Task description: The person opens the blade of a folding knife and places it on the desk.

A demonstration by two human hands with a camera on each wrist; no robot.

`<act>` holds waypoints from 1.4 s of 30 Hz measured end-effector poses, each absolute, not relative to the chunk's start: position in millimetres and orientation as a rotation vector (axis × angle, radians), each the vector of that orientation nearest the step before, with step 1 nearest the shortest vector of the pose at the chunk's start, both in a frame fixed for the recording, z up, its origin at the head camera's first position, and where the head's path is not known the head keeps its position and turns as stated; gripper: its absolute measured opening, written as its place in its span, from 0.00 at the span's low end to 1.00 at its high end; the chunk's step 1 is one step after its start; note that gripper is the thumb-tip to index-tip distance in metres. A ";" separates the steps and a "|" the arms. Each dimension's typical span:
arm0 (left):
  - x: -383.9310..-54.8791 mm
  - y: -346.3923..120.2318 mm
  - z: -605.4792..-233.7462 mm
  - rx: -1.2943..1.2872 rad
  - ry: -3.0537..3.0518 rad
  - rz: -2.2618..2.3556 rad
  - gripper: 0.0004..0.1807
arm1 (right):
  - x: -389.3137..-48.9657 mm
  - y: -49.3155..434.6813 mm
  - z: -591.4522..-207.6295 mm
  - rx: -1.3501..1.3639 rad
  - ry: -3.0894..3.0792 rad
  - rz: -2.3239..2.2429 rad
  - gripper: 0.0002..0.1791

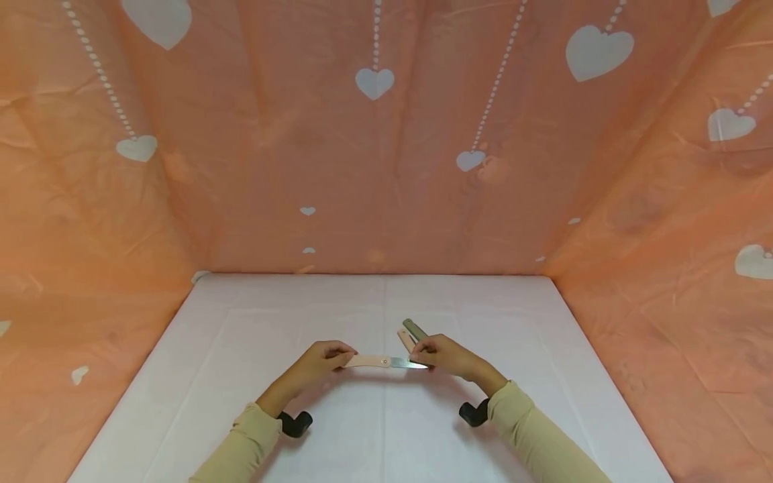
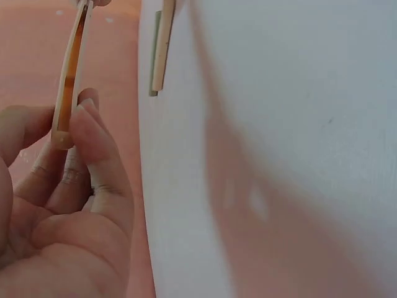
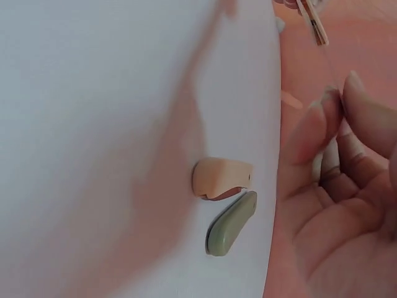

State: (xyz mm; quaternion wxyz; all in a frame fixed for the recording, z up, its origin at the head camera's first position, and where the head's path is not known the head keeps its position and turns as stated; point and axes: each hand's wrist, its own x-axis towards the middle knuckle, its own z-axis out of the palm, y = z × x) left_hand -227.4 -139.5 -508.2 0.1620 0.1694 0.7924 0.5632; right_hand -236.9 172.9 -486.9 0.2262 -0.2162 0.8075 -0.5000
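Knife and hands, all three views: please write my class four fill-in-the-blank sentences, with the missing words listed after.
The left hand grips the knife by its ____.
The right hand pinches it near the tip of its ____.
Beside the peach piece on the table lies a second piece, coloured ____.
White dotted lines on the orange backdrop lead to white ____.

Missing words: handle; blade; green; hearts.
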 end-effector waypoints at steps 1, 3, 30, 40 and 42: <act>-228.1 -140.8 -506.9 0.465 2.255 1.627 0.14 | -237.6 173.0 -485.6 -0.575 2.214 -1.393 0.10; -229.9 -143.3 -504.9 0.434 2.241 1.673 0.14 | -239.3 172.7 -483.2 -0.543 2.184 -1.419 0.11; -242.8 -167.6 -482.8 0.084 2.021 2.148 0.22 | -263.9 153.9 -462.3 -0.301 2.049 -1.703 0.16; -251.4 -176.1 -491.8 -0.094 2.021 2.151 0.23 | -277.5 136.3 -479.0 -0.246 1.952 -1.855 0.17; -258.2 -179.6 -490.2 -0.123 2.078 2.110 0.25 | -283.1 130.6 -478.7 -0.230 1.927 -1.899 0.16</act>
